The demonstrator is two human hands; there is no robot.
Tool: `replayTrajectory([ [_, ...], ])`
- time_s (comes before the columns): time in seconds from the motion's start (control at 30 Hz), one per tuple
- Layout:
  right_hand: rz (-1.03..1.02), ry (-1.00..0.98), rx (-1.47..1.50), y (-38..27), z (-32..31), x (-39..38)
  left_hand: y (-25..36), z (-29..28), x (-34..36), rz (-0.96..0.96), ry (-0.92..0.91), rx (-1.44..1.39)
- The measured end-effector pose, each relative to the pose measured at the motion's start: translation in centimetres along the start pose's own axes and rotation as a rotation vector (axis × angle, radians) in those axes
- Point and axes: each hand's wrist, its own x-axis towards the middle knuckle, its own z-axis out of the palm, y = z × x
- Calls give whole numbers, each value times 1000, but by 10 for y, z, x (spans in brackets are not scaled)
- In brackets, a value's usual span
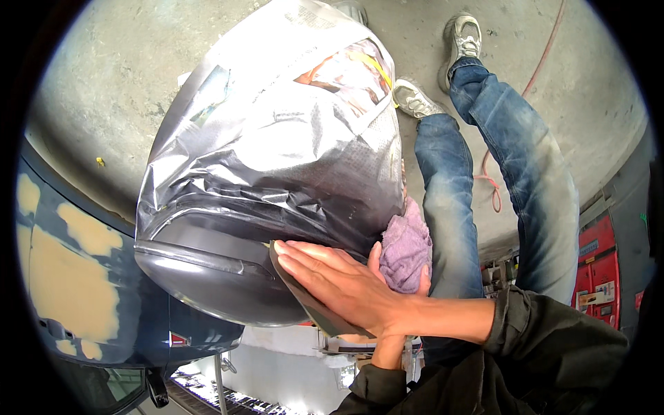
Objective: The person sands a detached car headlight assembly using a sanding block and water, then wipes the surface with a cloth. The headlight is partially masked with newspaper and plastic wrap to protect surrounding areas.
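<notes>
My right hand [339,283] lies flat, fingers together, over a thin dark sheet [304,299] that looks like sandpaper. It holds the sheet against the edge of a smooth, curved dark panel [207,287] with a raised ridge. Some skin shows below the sheet, probably this hand's thumb. My left forearm passes beneath the right wrist. Beyond it, the partly hidden left hand [423,282] grips a crumpled purple cloth [406,250] between its fingers. Shiny, wrinkled plastic film [290,131] covers the rest of the part the panel belongs to.
To the left stands a dark blue car body [138,297] with beige filler patches [72,280]. Legs in jeans [449,200] and pale shoes are at right on the concrete floor [104,90]. A red hose [546,48] trails beyond them. Red cabinets [598,270] stand far right.
</notes>
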Motion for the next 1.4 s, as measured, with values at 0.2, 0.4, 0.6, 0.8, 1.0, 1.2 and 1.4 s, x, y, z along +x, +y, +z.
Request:
replayTrajectory([
  [0.2,-19,41,101,-5,-17,14,6,-5,6,112,-1,100],
  [0.4,-24,33,87,0,-4,7,3,-3,5,89,4,91],
  [0.6,-59,31,80,7,-4,2,7,-3,6,89,-4,105],
  [0.8,-66,27,99,-5,-13,18,14,-6,7,136,8,94],
  [1.0,-74,47,92,11,3,-3,3,-3,3,98,-7,68],
  [1.2,-84,48,101,9,-8,11,4,-3,5,118,-24,93],
  [1.4,-78,16,68,11,-5,4,7,-3,6,107,-24,122],
])
